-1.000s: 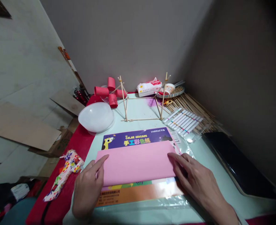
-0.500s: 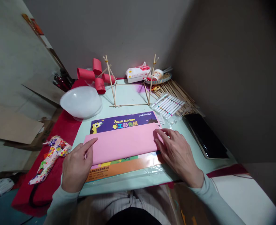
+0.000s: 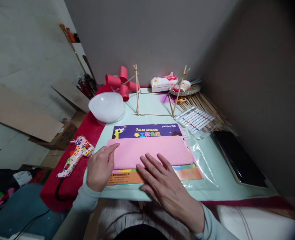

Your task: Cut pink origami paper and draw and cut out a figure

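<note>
Behind the pink paper (image 3: pixel 150 151): stick frame (image 3: pixel 155 100).

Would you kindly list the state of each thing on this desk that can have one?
pink paper: folded, flat on the pack.
origami pack: lying flat, partly covered by the paper.
left hand: open, index fingertip on the paper's left edge.
right hand: open, fingers flat on the paper's near edge.
glue gun: lying on its side, cord attached.
stick frame: standing upright.
marker set: capped, in a row.
</note>
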Demonstrator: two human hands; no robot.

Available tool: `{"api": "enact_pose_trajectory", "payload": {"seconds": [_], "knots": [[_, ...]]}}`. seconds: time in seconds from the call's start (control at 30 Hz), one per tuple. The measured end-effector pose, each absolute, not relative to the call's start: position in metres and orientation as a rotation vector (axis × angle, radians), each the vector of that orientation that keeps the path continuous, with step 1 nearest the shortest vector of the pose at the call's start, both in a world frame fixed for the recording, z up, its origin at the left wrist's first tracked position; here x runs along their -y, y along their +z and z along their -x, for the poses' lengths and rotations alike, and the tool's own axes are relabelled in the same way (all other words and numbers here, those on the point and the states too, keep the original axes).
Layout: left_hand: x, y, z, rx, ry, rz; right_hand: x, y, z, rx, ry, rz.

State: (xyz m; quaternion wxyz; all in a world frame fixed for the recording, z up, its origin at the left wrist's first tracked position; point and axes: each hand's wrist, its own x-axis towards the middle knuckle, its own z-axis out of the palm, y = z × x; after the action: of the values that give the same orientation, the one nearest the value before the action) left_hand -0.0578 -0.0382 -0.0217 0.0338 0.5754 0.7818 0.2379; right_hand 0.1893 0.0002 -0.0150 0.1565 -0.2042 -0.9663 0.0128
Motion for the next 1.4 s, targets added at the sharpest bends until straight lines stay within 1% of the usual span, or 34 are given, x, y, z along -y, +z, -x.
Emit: {"api": "enact_pose_trajectory", "payload": {"seconds": [0.2,0.37,0.5,0.57,0.63,0.73,0.8,1.03,1.17,1.23,1.4], "knots": [[0.038,-0.025,0.060,-2.404,0.750,-1.793,-0.002,-0.021,-0.193,2.794,-0.023,0.563],[0.045,-0.019,0.059,-2.306,0.976,-1.859,-0.001,-0.020,-0.192,2.797,-0.029,0.563],[0.066,-0.013,0.034,-2.465,1.129,-2.133,-0.002,-0.024,-0.193,2.785,-0.059,0.569],[0.079,-0.016,0.014,-2.303,1.081,-2.392,-0.002,-0.026,-0.193,2.782,-0.063,0.568],[0.089,-0.022,-0.006,-2.060,0.937,-2.588,-0.002,-0.027,-0.194,2.783,-0.058,0.552],[0.095,-0.033,-0.022,-2.023,0.635,-2.691,-0.003,-0.028,-0.193,2.784,-0.030,0.543],[0.096,-0.038,-0.023,-2.027,0.548,-2.720,-0.003,-0.028,-0.193,2.796,0.006,0.561],[0.089,-0.056,-0.007,-1.838,0.708,-2.877,0.001,-0.016,-0.193,2.887,0.243,0.627],[0.079,-0.061,-0.004,-1.767,0.735,-2.943,-0.010,-0.007,-0.200,2.851,0.266,0.674],[0.078,-0.059,-0.003,-1.753,0.726,-2.960,-0.026,0.002,-0.209,2.796,0.212,0.778],[0.080,-0.044,-0.006,-1.780,0.663,-2.968,-0.085,0.026,-0.233,2.677,0.079,1.287]]}}
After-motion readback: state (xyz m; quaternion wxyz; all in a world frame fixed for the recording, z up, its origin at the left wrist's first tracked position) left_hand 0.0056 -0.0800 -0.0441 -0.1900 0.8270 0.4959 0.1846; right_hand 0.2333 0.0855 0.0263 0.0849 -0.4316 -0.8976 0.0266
